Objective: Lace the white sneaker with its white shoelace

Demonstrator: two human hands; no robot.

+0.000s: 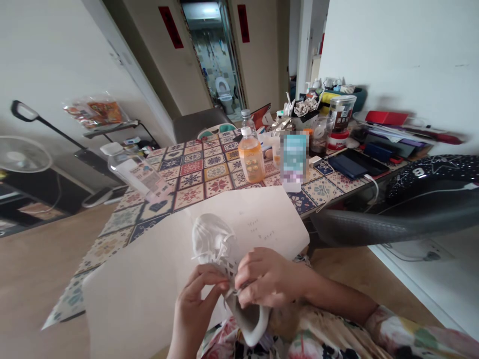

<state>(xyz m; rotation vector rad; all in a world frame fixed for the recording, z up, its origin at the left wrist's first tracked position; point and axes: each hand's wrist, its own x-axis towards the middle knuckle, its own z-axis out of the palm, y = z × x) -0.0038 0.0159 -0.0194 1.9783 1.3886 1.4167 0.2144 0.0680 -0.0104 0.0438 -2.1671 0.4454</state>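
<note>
We hold one white sneaker (213, 244) in two hands, left hand (192, 309) and right hand (267, 276), fingers (249, 291) together and clamped on its laces (220, 254), one paper sheet (258, 219) behind.

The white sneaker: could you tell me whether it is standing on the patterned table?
No, the left hand and right hand hold the white sneaker up, off the patterned table.

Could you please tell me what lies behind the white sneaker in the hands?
Behind the white sneaker is a large white paper sheet with handwriting, and beyond it a patterned tablecloth. The paper directly behind the shoe is covered from view.
</note>
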